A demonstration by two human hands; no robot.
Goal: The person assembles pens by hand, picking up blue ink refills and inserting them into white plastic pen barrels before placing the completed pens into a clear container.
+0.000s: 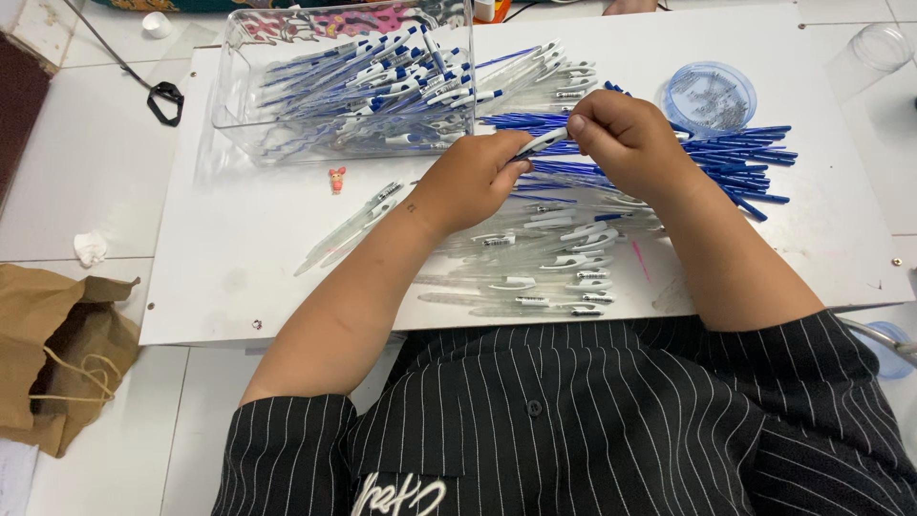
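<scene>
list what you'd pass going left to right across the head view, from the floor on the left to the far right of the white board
brown paper bag → crumpled white tissue → small pink figurine → left hand → pen held between both hands → right hand → round blue lid → clear plastic cup

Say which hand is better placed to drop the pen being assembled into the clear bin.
Left, probably. The left hand grips the pen and sits nearer the clear bin; the right hand pinches only its tip, farther away.
</scene>
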